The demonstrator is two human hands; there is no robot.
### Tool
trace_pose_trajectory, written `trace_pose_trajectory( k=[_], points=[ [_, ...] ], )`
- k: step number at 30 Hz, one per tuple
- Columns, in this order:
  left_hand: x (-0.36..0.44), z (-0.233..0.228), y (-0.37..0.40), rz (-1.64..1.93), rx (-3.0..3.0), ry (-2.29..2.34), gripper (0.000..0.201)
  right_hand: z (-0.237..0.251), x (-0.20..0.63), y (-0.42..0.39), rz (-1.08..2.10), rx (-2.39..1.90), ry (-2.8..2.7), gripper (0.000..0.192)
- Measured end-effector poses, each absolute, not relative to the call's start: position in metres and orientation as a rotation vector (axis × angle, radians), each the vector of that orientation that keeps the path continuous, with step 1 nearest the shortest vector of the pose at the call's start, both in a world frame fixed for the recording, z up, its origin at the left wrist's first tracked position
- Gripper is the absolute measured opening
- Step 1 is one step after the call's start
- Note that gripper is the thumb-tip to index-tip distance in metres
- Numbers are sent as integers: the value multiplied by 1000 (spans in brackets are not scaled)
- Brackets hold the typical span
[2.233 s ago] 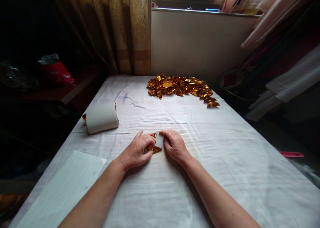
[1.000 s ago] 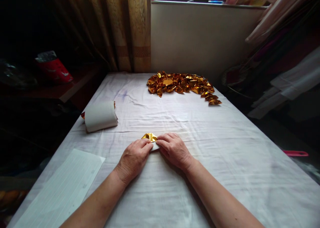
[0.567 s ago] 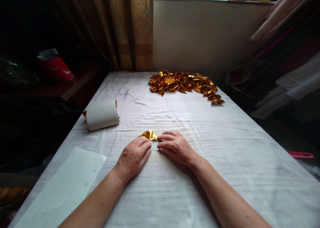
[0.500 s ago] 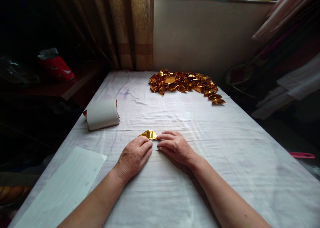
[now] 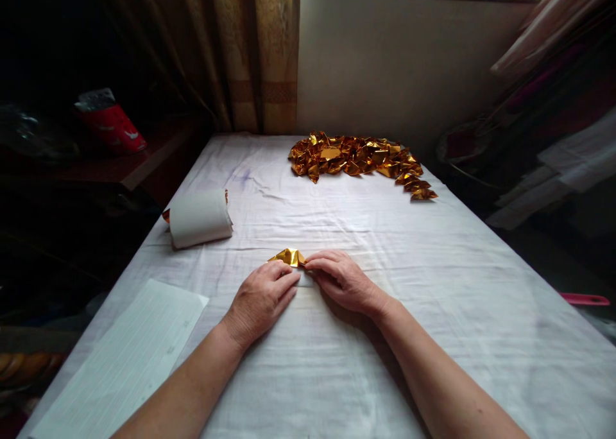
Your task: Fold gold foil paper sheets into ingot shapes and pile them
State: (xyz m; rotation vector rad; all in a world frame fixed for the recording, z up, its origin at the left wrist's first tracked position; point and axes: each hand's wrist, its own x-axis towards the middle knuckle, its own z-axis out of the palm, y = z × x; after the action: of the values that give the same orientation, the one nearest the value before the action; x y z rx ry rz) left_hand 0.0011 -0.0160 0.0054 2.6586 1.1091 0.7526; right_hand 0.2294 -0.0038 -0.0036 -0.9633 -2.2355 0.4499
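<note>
Sitting flat on the white cloth (image 5: 337, 375), the little gold foil piece (image 5: 287, 257) pokes out just past both sets of fingertips, long side running left to right. Left hand (image 5: 260, 300) and right hand (image 5: 342, 282) press down on its near edge, fingers curled, about equally close. Folded gold pile (image 5: 359, 162) is way off at the far end, paper roll (image 5: 199, 217) off left.
</note>
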Motion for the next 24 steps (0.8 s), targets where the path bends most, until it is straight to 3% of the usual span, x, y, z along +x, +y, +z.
trace_pose_trajectory(
  k=[6, 18, 24],
  points=[
    [3, 6, -12, 723, 2705, 1199, 15, 1, 230, -6, 488, -993, -2261, 44],
    [3, 7, -12, 683, 2695, 1223, 14, -8, 227, -1, 426, -1044, -2239, 29],
    [6, 7, -12, 683, 2678, 1259, 12, -2, 225, -1, 522, -1108, -2240, 55]
  ],
)
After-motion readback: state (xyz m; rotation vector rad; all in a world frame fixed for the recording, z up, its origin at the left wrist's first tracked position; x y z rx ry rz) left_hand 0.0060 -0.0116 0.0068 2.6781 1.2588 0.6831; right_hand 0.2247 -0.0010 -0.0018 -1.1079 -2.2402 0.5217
